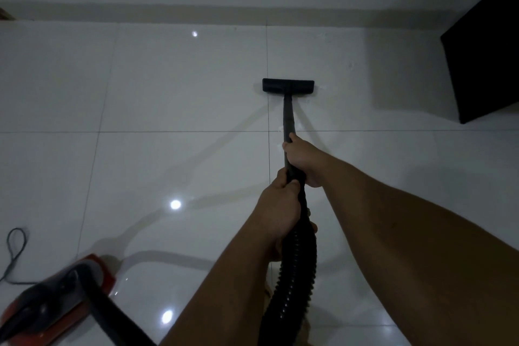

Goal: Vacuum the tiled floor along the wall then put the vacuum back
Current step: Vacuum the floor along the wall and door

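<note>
A black vacuum wand (288,114) runs from my hands to a flat black floor head (288,86) resting on the glossy white tiled floor (168,87), a short way from the wall's beige skirting (168,12). My right hand (304,159) grips the wand higher up. My left hand (279,205) is closed around the wand's end where the ribbed black hose (295,275) begins. The hose hangs down between my arms. The red and black vacuum body (56,300) lies on the floor at the lower left.
A dark block of furniture (483,50) stands at the right against the wall. A thin grey power cord (16,244) loops on the tiles at the far left. Ceiling lights reflect as bright spots on the floor.
</note>
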